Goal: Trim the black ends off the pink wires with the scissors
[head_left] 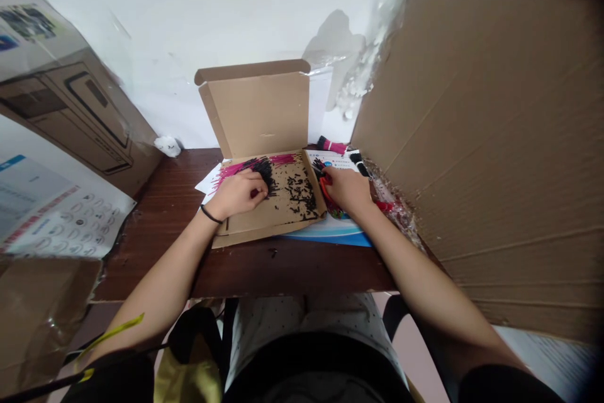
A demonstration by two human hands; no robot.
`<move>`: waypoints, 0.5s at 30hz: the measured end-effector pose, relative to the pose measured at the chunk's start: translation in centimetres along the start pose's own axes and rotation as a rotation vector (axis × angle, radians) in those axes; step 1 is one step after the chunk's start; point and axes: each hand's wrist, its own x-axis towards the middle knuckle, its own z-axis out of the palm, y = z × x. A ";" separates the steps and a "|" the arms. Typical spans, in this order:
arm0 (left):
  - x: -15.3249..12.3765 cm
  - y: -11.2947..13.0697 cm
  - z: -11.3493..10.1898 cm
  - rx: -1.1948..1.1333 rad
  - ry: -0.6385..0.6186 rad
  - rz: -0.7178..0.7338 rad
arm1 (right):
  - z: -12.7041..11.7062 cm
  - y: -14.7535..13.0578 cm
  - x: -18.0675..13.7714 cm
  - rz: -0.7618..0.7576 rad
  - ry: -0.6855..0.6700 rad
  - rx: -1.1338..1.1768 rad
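Observation:
An open, shallow cardboard box (264,222) holds thin pink wires (231,168) with black ends (263,169), and many short black pieces (302,195) lie scattered over its right side. My left hand (240,194) rests over the wires at the box's left, its fingers curled together; what they hold is hidden. Just beyond the box's right wall, my right hand (348,188) is closed beside a red-orange handle (324,187), with dark strands (319,166) by its fingertips. Its grip is partly hidden.
Behind the right hand lie a tied pink bundle (333,145) and a tied black bundle (360,164). A blue and white printed sheet (340,234) lies under the box's right side. Tall cardboard (491,139) borders the right; a printed carton (80,114) stands left.

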 end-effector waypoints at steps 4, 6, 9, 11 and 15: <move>-0.2 -0.2 0.2 0.073 -0.109 0.005 | 0.0 -0.2 -0.1 0.004 -0.002 -0.006; -0.2 -0.1 0.6 0.097 -0.141 -0.014 | -0.1 -0.2 -0.1 0.004 0.003 -0.005; -0.3 0.4 1.0 0.143 -0.157 -0.052 | -0.2 -0.3 -0.2 -0.001 0.018 0.010; -0.2 0.8 1.1 0.173 -0.125 -0.086 | -0.3 -0.5 -0.3 -0.007 0.042 0.029; 0.1 1.9 1.0 0.082 0.133 -0.140 | -0.3 -1.0 -0.9 -0.067 0.143 0.073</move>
